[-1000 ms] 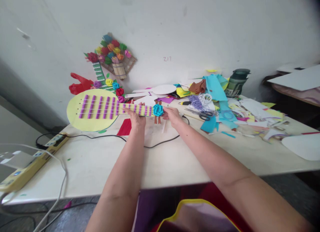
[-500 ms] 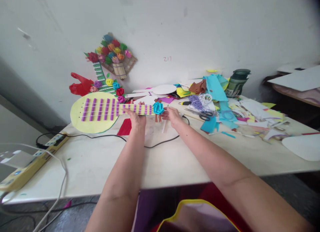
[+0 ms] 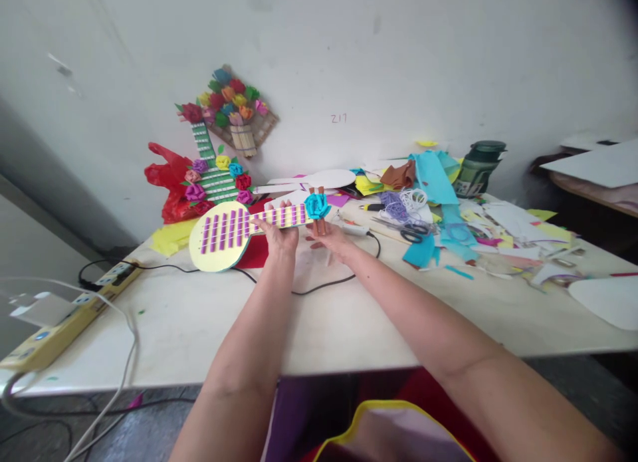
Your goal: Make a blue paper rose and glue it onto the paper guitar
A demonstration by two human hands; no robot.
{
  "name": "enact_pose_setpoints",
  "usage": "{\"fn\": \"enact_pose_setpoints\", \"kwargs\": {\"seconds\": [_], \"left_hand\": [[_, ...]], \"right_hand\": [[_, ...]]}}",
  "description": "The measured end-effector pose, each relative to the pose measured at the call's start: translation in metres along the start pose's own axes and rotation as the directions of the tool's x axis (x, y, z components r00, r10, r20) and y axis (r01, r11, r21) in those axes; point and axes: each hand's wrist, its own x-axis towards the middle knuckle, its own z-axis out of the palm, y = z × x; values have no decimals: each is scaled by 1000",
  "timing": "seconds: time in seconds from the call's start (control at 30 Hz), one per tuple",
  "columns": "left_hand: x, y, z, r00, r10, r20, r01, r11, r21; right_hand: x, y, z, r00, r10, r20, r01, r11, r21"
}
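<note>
A toy paper guitar (image 3: 219, 239) is held up at a tilt over the table. Its round body is pale yellow with purple strips and white strings. My left hand (image 3: 280, 239) grips the neck, thumb on the front and the other fingers behind. At the head end sit a blue paper rose (image 3: 318, 207) and brown strips (image 3: 319, 227). Close below the rose is my right hand (image 3: 333, 242), fingers apart and partly behind the brown strips. Whether it touches them I cannot tell.
Behind stand a green paper guitar (image 3: 218, 179) with flowers and a red plastic bag (image 3: 172, 176). To the right lie scissors (image 3: 411, 232), purple yarn (image 3: 393, 204), paper scraps (image 3: 493, 226) and a green bottle (image 3: 481, 168). A black cord (image 3: 329, 288) crosses the table from a power strip (image 3: 74, 319).
The guitar's body has swung down and turned at an angle, uncovering yellow paper and more of the red bag. My right hand has moved left under the rose.
</note>
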Motion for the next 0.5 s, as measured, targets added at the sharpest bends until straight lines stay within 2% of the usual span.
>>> {"fn": "enact_pose_setpoints", "kwargs": {"seconds": [0.17,0.27,0.4,0.5], "left_hand": [[-3,-9,0,999,-42,2,42,999,16],[-7,-12,1,998,-70,6,70,996,48],[-12,-14,2,996,-83,24,81,995,54],[-13,-17,1,996,-90,26,87,993,75]], "right_hand": [[-4,-3,1,999,-50,16,51,997,-59],[-5,-6,3,995,-94,-21,92,993,-75],[-2,-15,3,970,-210,-120,196,973,-119],[-1,-21,-2,952,-287,-103,274,953,-127]]}}
